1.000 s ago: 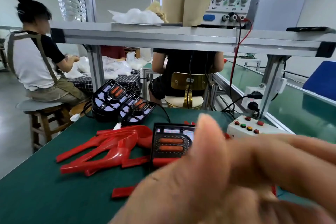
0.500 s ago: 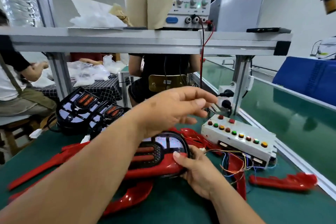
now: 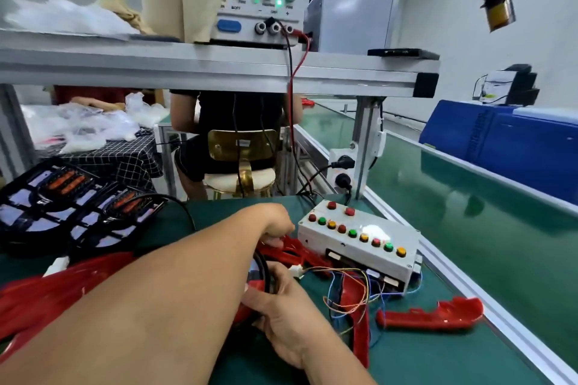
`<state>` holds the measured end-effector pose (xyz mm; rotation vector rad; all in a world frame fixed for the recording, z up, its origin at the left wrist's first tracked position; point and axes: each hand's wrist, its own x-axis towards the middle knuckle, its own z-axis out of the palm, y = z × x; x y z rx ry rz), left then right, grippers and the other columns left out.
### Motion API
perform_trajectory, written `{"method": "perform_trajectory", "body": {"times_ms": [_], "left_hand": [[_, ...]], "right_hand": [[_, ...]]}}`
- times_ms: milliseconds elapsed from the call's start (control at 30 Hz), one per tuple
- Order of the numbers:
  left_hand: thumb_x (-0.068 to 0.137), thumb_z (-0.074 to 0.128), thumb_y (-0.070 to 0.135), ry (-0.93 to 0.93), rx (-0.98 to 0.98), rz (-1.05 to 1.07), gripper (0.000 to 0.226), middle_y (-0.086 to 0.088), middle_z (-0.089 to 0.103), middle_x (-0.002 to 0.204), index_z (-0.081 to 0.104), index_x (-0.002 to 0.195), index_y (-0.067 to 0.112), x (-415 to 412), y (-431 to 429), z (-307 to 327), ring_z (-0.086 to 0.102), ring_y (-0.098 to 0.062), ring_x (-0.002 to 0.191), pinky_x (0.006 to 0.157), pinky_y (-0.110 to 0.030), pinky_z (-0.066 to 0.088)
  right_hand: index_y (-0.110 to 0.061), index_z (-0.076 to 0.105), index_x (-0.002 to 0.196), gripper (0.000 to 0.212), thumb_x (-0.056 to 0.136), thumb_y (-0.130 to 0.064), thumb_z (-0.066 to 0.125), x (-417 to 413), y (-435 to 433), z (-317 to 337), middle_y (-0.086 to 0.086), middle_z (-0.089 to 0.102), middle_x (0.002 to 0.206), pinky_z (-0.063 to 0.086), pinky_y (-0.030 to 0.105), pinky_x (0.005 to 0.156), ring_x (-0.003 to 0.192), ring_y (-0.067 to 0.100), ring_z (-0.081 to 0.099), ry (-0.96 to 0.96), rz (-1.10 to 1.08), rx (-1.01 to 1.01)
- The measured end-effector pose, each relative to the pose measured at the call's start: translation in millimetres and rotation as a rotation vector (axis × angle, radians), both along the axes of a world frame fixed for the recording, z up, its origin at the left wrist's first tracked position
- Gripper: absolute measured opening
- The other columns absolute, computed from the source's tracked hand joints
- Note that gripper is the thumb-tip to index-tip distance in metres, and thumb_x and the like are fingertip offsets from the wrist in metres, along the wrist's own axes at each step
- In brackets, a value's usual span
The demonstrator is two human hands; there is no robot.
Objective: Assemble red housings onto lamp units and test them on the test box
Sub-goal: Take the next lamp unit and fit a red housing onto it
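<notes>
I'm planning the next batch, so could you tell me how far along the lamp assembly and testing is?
Nothing finished shows. In hand: the right hand grips a lamp with red on its edge, the left hand reaches down beside the test box; its white plug lies loose. To do: two bare lamps and loose red housings.

A white, button-studded test box lay flat, a loose red housing near it, two black lamp units well apart leftward.
</notes>
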<state>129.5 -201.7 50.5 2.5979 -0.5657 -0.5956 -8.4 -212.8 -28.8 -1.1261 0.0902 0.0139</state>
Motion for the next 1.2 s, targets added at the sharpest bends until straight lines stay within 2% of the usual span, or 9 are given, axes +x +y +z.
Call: {"method": "perform_trajectory", "body": {"times_ms": [200, 333, 400, 533, 633, 767, 833, 967, 1200], "left_hand": [[0.095, 0.044, 0.062, -0.137, 0.174, -0.011, 0.056, -0.004, 0.051, 0.069, 0.061, 0.095, 0.009, 3.7, -1.4, 7.8, 0.05, -0.018, 0.062, 0.058, -0.027, 0.042], [0.082, 0.074, 0.048, -0.346, 0.199, 0.136, 0.051, -0.005, 0.07, 0.096, 0.068, 0.109, 0.004, 4.8, 11.3, 15.7, 0.069, -0.021, 0.096, 0.077, -0.03, 0.054], [0.082, 0.077, 0.025, -0.273, -0.08, 0.324, 0.036, -0.01, 0.071, 0.103, 0.069, 0.107, 0.001, 10.9, 18.9, 20.2, 0.069, -0.023, 0.095, 0.082, -0.033, 0.055], [0.087, 0.065, -0.005, 0.187, -1.104, 0.533, 0.021, -0.016, 0.07, 0.08, 0.059, 0.107, -0.007, 18.8, 54.3, 57.0, 0.069, -0.023, 0.068, 0.06, -0.032, 0.06], [0.096, 0.054, 0.002, 0.28, -1.342, 0.439, 0.02, -0.009, 0.065, 0.093, 0.051, 0.113, 0.013, 17.0, 95.7, 92.1, 0.064, -0.02, 0.078, 0.061, -0.035, 0.051], [0.102, 0.043, 0.007, 0.106, -1.106, 0.141, 0.021, -0.005, 0.063, 0.091, 0.057, 0.114, 0.016, -9.0, 140.7, 111.4, 0.061, -0.012, 0.069, 0.059, -0.029, 0.051], [0.101, 0.048, 0.009, -0.046, -0.822, -0.047, 0.021, -0.002, 0.068, 0.092, 0.062, 0.114, 0.018, -29.7, 148.5, 104.5, 0.065, -0.006, 0.068, 0.057, -0.02, 0.051], [0.087, 0.073, 0.025, -0.532, -0.064, -0.507, 0.042, 0.014, 0.053, 0.111, 0.06, 0.126, 0.027, -51.0, 140.7, 66.0, 0.051, 0.0, 0.104, 0.085, 0.002, 0.033], [0.091, 0.066, 0.031, -0.438, -0.004, -0.498, 0.044, 0.019, 0.056, 0.115, 0.049, 0.132, 0.035, -47.3, 135.6, 37.5, 0.053, 0.0, 0.103, 0.08, -0.001, 0.034]], "right_hand": [[-0.009, 0.053, 0.117, 0.053, 0.072, -0.004, 0.082, 0.8, 0.4, -3.2, 0.02, 0.07, 0.108, 0.048, 0.054, 0.093, 0.093, 0.033, 0.065, -0.005, -0.019, -0.016], [-0.008, 0.052, 0.116, 0.043, 0.08, 0.001, 0.075, 0.7, 0.7, -4.3, 0.017, 0.071, 0.104, 0.046, 0.057, 0.095, 0.093, 0.033, 0.064, -0.006, -0.032, -0.027], [-0.008, 0.051, 0.114, 0.044, 0.078, 0.0, 0.077, -0.1, 1.0, -4.6, 0.014, 0.071, 0.099, 0.049, 0.053, 0.093, 0.09, 0.03, 0.064, -0.003, -0.03, -0.021], [-0.006, 0.05, 0.114, 0.053, 0.069, -0.006, 0.078, -0.9, 0.4, -3.3, 0.014, 0.07, 0.097, 0.054, 0.044, 0.083, 0.086, 0.027, 0.066, 0.006, -0.017, 0.001], [-0.004, 0.049, 0.117, 0.062, 0.064, -0.008, 0.079, -1.8, -0.4, -1.5, 0.017, 0.07, 0.103, 0.053, 0.048, 0.088, 0.09, 0.03, 0.066, 0.006, 0.001, 0.014], [-0.003, 0.048, 0.119, 0.065, 0.063, -0.008, 0.081, -0.9, -2.2, -1.5, 0.019, 0.071, 0.107, 0.054, 0.048, 0.087, 0.091, 0.031, 0.068, 0.01, 0.016, 0.026], [-0.004, 0.049, 0.119, 0.066, 0.062, -0.008, 0.082, -1.2, -2.5, -1.1, 0.019, 0.071, 0.109, 0.055, 0.046, 0.086, 0.092, 0.031, 0.068, 0.006, 0.019, 0.03], [-0.003, 0.048, 0.119, 0.067, 0.062, -0.007, 0.082, -2.5, -0.2, 0.3, 0.019, 0.071, 0.104, 0.059, 0.04, 0.075, 0.086, 0.029, 0.069, 0.006, 0.023, 0.058], [-0.005, 0.049, 0.121, 0.066, 0.063, -0.009, 0.081, -4.2, -0.3, 2.3, 0.016, 0.07, 0.104, 0.058, 0.038, 0.074, 0.087, 0.028, 0.069, 0.0, 0.028, 0.055]]}}
